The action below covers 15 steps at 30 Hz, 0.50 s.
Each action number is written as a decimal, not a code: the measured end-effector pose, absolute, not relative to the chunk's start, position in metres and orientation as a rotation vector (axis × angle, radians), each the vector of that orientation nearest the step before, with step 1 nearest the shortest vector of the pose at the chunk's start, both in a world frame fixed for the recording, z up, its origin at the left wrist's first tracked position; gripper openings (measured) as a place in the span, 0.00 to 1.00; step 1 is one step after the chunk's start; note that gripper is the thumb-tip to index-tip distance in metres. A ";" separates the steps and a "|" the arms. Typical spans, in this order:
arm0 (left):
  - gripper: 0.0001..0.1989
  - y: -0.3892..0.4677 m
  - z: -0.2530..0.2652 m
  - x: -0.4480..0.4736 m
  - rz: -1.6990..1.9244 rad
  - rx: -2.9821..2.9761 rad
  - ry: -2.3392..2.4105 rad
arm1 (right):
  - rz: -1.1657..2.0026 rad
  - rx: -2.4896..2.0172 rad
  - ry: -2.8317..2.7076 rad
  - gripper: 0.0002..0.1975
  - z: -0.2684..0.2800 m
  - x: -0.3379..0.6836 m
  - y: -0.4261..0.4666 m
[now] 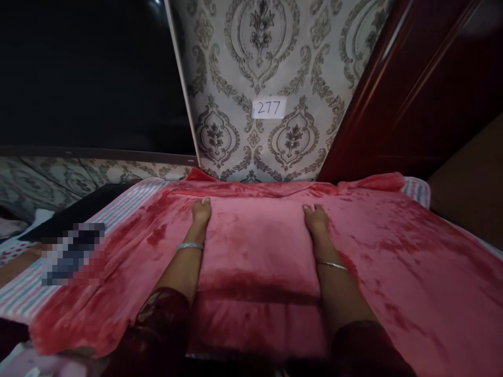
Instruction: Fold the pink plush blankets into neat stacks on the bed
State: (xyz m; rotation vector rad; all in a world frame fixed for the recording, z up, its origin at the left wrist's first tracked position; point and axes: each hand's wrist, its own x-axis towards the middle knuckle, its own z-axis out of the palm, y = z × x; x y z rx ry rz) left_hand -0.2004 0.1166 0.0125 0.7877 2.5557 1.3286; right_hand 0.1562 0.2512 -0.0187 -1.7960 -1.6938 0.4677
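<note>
A folded pink plush blanket (pixel 259 235) lies in the middle as a flat, nearly square stack, with a fold line crossing its near part. At its far left corner is my left hand (pixel 201 211), fingers closed around the edge. My right hand (pixel 315 218) grips the far right side, thumb on the edge; its other fingers are partly hidden. Both forearms run along the sides of the stack. Beneath it a pink and red plush cloth (pixel 412 251) is spread wide, with wrinkles and darker brushed patches. Whether stack and spread cloth are one piece, I cannot tell.
A striped sheet (pixel 121 204) shows under the plush at the left. Behind stand a patterned wall (pixel 259 63) with a paper marked 277 (pixel 269 108), a dark screen (pixel 90 78) at left, and a glossy dark red panel (pixel 412 84) at right. A blurred patch (pixel 73 254) covers something at left.
</note>
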 end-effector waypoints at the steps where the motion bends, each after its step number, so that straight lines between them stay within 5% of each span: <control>1: 0.15 0.115 0.011 -0.203 1.369 0.768 2.549 | 0.458 -1.802 -1.671 0.26 -0.019 0.157 0.251; 15: 0.10 0.112 0.017 -0.196 1.481 0.684 2.579 | 0.451 -1.765 -1.577 0.24 -0.011 0.154 0.245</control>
